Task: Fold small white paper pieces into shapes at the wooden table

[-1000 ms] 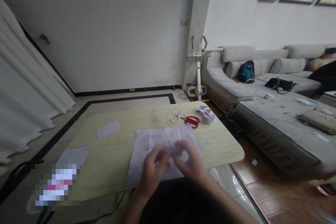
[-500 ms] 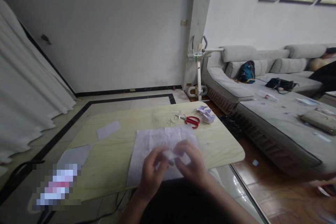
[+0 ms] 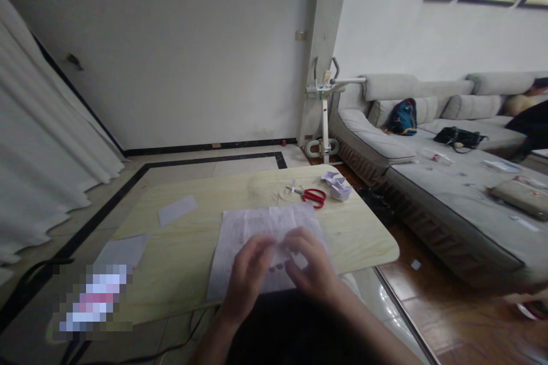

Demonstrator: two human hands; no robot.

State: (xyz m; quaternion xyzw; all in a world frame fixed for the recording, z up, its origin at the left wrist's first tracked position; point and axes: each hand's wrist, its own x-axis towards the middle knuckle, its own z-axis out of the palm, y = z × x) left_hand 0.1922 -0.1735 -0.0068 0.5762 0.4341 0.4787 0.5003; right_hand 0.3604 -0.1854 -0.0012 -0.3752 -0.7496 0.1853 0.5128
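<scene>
My left hand [image 3: 248,274] and my right hand [image 3: 314,265] are close together over a large printed paper sheet [image 3: 248,231] on a light wooden table [image 3: 192,239]. Both pinch a small white folded paper piece [image 3: 280,251] between their fingertips, just above the sheet. Most of the small piece is hidden by my fingers. Red-handled scissors [image 3: 314,197] lie farther back on the table, beside small paper scraps [image 3: 293,187] and a folded white paper shape [image 3: 339,187].
Two loose paper pieces [image 3: 176,210] [image 3: 122,252] lie on the table's left side. A grey sofa [image 3: 449,182] with a blue backpack [image 3: 402,117] and a black bag [image 3: 458,137] stands to the right. A white exercise machine [image 3: 324,120] is behind the table. White curtains [image 3: 38,142] hang at left.
My hands have stayed over the sheet, with the fingers shifting on the small paper piece; the left fingers have closed in more over it.
</scene>
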